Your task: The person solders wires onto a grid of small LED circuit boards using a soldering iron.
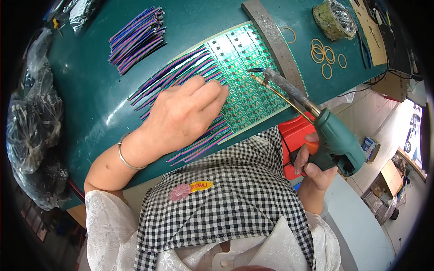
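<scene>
My left hand [187, 110] lies across a row of thin multicoloured wires [181, 67], its fingers curled together at the left edge of a green circuit board panel [244, 67]. What the fingertips pinch is hidden beneath the hand. In my right hand [316, 167] is a green soldering gun [339, 137], gripped by its handle with a finger at the orange trigger. Its dark tip and the brass-coloured feed tube beside it reach over the middle of the panel. The wires run left from the panel's edge, side by side.
A heavy metal bar [275, 40] lies across the panel's right part. Beyond are several rubber bands [323, 52] and a foil-lined round container [334, 20]. A bundle of wires [138, 40] lies at the back left of the green table [90, 104]; plastic bags [34, 122] line its left edge.
</scene>
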{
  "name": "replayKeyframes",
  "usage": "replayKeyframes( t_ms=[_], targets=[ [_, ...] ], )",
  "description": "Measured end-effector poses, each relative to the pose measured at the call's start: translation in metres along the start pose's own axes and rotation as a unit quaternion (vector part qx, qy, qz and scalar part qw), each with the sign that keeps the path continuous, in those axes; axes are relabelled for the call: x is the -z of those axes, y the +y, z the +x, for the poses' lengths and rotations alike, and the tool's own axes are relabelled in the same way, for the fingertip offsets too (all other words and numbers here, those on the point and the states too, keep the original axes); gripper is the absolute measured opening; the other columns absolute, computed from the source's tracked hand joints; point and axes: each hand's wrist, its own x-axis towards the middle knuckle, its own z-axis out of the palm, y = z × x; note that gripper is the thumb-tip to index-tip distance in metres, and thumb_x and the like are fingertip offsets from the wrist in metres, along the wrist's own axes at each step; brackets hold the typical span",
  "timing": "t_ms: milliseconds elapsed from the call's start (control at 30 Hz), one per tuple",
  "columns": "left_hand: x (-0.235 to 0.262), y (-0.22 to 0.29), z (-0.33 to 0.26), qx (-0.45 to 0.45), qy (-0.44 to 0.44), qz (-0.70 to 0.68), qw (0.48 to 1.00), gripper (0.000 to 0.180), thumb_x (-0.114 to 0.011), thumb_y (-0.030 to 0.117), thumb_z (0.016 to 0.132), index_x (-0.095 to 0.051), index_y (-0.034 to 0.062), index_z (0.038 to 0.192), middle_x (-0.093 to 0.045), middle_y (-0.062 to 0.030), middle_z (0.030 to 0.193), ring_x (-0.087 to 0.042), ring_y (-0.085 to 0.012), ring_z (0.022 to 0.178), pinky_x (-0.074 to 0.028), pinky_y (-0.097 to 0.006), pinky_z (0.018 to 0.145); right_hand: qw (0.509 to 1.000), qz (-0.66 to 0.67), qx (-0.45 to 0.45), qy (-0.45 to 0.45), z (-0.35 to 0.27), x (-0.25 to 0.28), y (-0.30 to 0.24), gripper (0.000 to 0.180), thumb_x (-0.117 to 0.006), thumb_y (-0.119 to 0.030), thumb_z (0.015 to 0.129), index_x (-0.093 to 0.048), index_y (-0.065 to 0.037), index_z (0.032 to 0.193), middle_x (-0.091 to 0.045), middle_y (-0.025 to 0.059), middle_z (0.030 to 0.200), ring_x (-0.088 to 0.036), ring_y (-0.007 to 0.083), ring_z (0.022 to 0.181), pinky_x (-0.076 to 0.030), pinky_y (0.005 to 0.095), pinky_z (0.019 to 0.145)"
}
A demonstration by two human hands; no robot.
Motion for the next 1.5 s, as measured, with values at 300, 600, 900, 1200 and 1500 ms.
replayKeyframes(
  t_ms=[300,600,900,1200,1500],
  targets=[
    [0.011,0.005,-0.003,0.028,-0.030,-0.004,0.999,0.035,-0.067,0.006,0.074,-0.069,0.0007,0.108,-0.062,-0.0069,0.093,-0.062,-0.0199,0.072,-0.052,-0.030,0.055,0.999,0.019,0.005,-0.032,0.003,0.004,-0.003,0.069,-0.081,-0.019,0.078,-0.046,0.012,0.129,-0.054,0.0090,0.068,-0.054,0.0173,0.047,-0.045,0.0269,0.044],
    [0.055,-0.045,-0.005,0.247,0.026,-0.029,0.968,0.016,-0.077,0.014,0.079,-0.074,0.0044,0.090,-0.069,-0.0096,0.083,-0.067,-0.0301,0.077,-0.054,-0.039,0.068,0.998,0.012,0.059,0.005,-0.002,0.020,0.005,0.069,-0.081,-0.017,0.080,-0.045,0.014,0.130,-0.056,0.0112,0.072,-0.054,0.0170,0.050,-0.048,0.0270,0.045],
    [0.027,-0.084,-0.010,0.264,0.139,-0.017,0.954,0.011,-0.076,0.008,0.081,-0.069,0.0039,0.088,-0.066,-0.0086,0.078,-0.063,-0.0245,0.071,-0.050,-0.035,0.065,0.999,0.017,0.036,0.013,0.002,0.010,0.001,0.070,-0.083,-0.017,0.077,-0.046,0.013,0.128,-0.056,0.0118,0.072,-0.054,0.0170,0.050,-0.046,0.0257,0.044],
    [0.031,-0.046,0.016,0.285,0.182,-0.248,0.908,0.007,-0.069,0.002,0.090,-0.069,-0.0003,0.097,-0.072,-0.0027,0.080,-0.067,-0.0094,0.072,-0.052,-0.024,0.067,0.999,0.001,0.034,-0.026,0.009,0.009,-0.002,0.069,-0.083,-0.019,0.076,-0.048,0.013,0.127,-0.057,0.0108,0.071,-0.054,0.0165,0.049,-0.045,0.0260,0.044],
    [0.010,0.005,0.005,0.070,0.038,-0.164,0.983,0.028,-0.074,-0.007,0.073,-0.073,0.0018,0.099,-0.066,-0.0099,0.088,-0.066,-0.0234,0.072,-0.054,-0.032,0.059,0.999,-0.053,-0.009,-0.003,-0.016,0.014,-0.002,0.072,-0.088,-0.022,0.069,-0.055,0.012,0.123,-0.058,0.0087,0.070,-0.054,0.0157,0.050,-0.044,0.0242,0.046]
  ],
)
